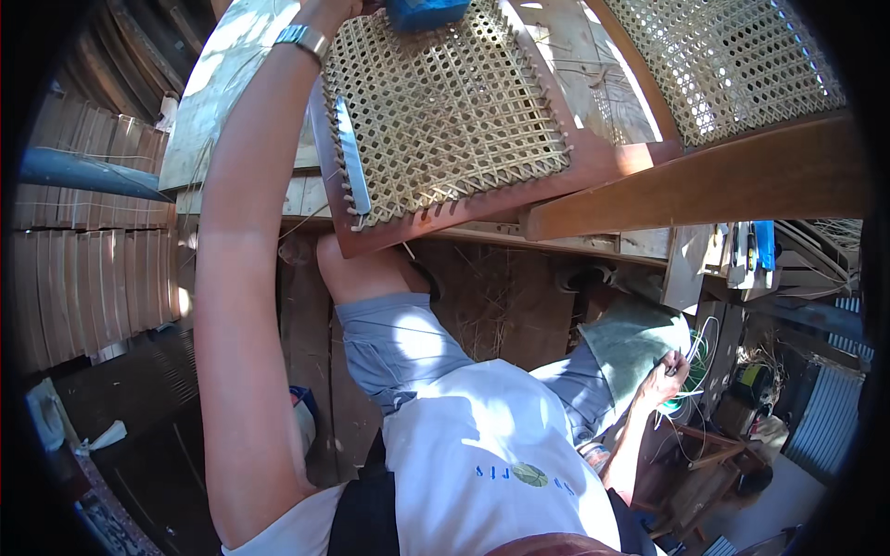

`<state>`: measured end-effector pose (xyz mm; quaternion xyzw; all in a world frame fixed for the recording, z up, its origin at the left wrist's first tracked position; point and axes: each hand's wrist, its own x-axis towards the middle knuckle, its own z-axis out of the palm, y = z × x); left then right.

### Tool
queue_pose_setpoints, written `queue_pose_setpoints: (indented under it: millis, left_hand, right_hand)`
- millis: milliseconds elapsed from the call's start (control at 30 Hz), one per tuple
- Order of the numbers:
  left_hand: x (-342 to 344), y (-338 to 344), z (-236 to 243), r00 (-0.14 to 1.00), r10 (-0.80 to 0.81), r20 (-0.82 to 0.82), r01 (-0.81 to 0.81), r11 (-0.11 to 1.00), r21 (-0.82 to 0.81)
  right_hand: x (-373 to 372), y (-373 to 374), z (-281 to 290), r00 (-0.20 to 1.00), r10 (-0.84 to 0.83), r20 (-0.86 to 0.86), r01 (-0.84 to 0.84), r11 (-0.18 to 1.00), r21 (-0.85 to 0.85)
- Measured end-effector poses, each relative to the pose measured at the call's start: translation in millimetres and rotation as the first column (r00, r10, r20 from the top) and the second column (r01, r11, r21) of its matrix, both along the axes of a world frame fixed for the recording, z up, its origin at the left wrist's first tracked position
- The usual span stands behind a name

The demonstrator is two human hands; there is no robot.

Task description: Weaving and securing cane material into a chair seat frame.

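Locate the woven cane panel (454,120) at far centre, set in a reddish wooden frame (593,165) on the workbench (218,116), with a pale flat strip (352,157) along its left margin. Find the left hand (337,7) at the panel's far left, beside a blue object (426,11), and the right hand (662,380) at near right, well apart from the panel, by the edge of a green sheet (638,341) over the right leg. With the left hand cropped and the right small, cannot tell whether either grips anything.
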<state>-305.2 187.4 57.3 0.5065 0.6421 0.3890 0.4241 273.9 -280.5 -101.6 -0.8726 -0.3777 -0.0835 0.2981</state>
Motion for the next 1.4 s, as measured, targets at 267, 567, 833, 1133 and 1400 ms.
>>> queue_pose_setpoints:
  millis: [267,567,833,1133,1400]
  left_hand:
    - [91,-133,3,0.792,-0.436,0.427,0.356,0.898,0.257]
    - [127,-179,-12,0.929,-0.371,-0.005,0.352,0.877,0.328]
    - [107,-178,-9,0.87,-0.356,0.341,0.185,0.878,0.442]
    - [102,-188,-14,0.872,-0.386,0.301,0.36,0.922,0.139]
    - [94,-181,6,0.875,-0.393,-0.283,0.473,0.822,0.319]
  right_hand:
    - [-9,4,4,0.999,0.016,0.049,-0.016,1.0,-0.002]
    - [-9,-7,0,0.999,-0.036,0.032,0.038,0.998,-0.046]
    - [-11,-14,2,1.0,-0.005,0.007,0.005,0.999,0.052]
    - [-9,-10,-1,1.0,0.02,0.017,-0.021,0.998,0.055]
    - [-3,-13,-7,0.999,-0.031,0.01,0.03,0.999,0.037]
